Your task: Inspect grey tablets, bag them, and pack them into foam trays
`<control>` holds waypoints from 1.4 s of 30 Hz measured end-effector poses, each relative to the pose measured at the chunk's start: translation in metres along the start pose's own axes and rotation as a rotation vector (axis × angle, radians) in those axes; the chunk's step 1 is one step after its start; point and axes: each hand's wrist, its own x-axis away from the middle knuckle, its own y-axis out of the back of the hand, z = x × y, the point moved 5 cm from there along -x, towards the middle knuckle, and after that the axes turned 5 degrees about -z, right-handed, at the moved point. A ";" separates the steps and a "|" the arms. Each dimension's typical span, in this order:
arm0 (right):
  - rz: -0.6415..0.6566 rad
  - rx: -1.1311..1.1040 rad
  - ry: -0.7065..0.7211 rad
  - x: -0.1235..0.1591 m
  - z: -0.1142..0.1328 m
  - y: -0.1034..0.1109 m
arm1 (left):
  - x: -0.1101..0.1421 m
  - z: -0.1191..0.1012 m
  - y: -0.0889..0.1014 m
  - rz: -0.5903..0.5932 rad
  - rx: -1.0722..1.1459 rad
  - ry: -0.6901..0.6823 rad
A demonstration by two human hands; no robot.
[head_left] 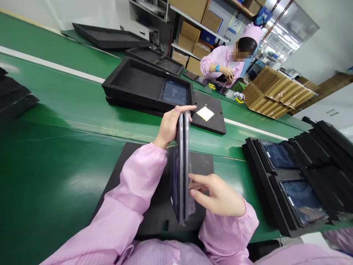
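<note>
Two grey-edged tablets (181, 165) stand upright on their edges, pressed side by side, with clear plastic film (192, 209) hanging at the right one's face. My left hand (171, 123) is closed over their far end, thumb and fingers around it. On the right side, my right hand (215, 193) has its fingertips against the right tablet's face, steadying the pair; part of those fingers is hidden. Below them lies a black foam board (154, 217) on the green bench.
Ahead, a black foam tray (132, 79) holds a tablet (175, 92); a white paper (205, 113) lies on a black board (217, 123). More foam trays (250, 162) with tablets stand right. Dark foam pieces (13, 94) lie left. A co-worker (223, 62) sits across the bench.
</note>
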 end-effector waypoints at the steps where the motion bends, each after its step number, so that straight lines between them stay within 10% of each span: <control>1: -0.003 0.003 0.008 0.000 0.001 0.000 | 0.000 0.000 0.000 0.003 -0.003 -0.002; 19: -0.009 0.034 0.008 0.004 0.002 0.009 | 0.005 -0.005 -0.009 0.039 -0.093 -0.017; 25: -0.262 -0.177 0.111 0.003 -0.007 0.018 | 0.011 -0.011 -0.017 0.124 -0.052 -0.057; 34: -0.691 -0.519 0.268 -0.010 -0.002 0.008 | 0.027 -0.054 -0.038 0.584 -0.209 -0.104; 42: -0.617 -0.598 0.386 -0.010 0.001 0.006 | 0.044 -0.072 -0.032 0.916 -0.232 0.001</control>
